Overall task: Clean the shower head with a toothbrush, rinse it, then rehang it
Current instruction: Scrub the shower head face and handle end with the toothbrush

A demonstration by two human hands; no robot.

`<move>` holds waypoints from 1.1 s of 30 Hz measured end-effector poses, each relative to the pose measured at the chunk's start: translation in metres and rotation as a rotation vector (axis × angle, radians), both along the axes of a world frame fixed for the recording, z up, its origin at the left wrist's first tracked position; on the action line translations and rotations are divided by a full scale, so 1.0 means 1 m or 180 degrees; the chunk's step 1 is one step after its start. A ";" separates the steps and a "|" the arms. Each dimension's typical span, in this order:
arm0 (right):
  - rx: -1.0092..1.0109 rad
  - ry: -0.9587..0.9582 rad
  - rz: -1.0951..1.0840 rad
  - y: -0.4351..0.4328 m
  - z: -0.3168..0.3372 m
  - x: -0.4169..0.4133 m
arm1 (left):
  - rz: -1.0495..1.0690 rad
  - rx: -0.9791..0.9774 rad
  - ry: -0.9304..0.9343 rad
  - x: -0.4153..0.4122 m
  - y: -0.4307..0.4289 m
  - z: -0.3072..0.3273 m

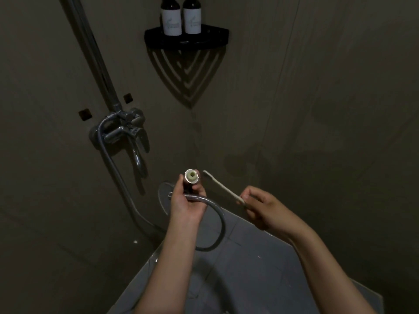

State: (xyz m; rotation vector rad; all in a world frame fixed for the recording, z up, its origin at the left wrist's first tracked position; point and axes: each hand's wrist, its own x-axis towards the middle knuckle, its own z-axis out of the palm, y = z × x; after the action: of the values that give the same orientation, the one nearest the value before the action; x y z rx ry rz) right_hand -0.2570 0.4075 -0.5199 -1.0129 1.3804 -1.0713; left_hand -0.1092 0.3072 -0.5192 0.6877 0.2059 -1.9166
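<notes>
My left hand (186, 205) grips a small round shower head (191, 177), its pale nozzle face turned up toward me. A metal hose (217, 218) loops from under that hand down and back to the tap. My right hand (260, 207) pinches the handle end of a white toothbrush (223, 188). The brush's bristle end points up and left, just right of the shower head's face and a little apart from it.
A chrome mixer tap (127, 130) with a riser pipe (95, 55) is fixed on the left wall. A black corner shelf (187, 39) holds two dark bottles (181, 17). Grey floor tiles (249, 257) lie below my arms.
</notes>
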 end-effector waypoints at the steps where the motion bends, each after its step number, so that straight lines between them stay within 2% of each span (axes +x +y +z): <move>1: -0.0012 -0.0016 -0.0025 -0.001 0.001 0.002 | 0.0041 0.0042 -0.0002 -0.001 0.001 -0.001; 11: -0.0004 0.0383 0.0215 0.000 0.010 0.007 | 0.0093 0.0104 -0.0135 -0.001 -0.002 -0.007; 14: -0.0030 0.0736 0.0184 0.004 0.011 -0.005 | 0.0074 0.0106 -0.0173 0.001 -0.004 -0.009; 19: -0.0492 0.1158 0.0324 0.004 0.014 -0.016 | -0.0117 0.0155 -0.0240 0.001 0.001 0.000; 26: -0.0887 0.1753 -0.0153 0.001 0.007 -0.020 | -0.0313 0.0191 -0.0323 -0.004 0.004 0.004; 29: -0.1001 0.1674 -0.0416 0.003 0.010 -0.028 | -0.0462 0.0162 -0.0243 0.001 0.005 0.003; 33: -0.1039 0.1325 -0.0198 0.006 0.020 -0.023 | -0.0489 0.0025 -0.0520 -0.004 0.007 0.003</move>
State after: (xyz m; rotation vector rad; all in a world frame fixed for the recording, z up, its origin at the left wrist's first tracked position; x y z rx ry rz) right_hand -0.2800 0.4139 -0.4999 -1.5042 1.6055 -1.2024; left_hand -0.1136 0.3147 -0.5167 0.8827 0.0594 -1.9939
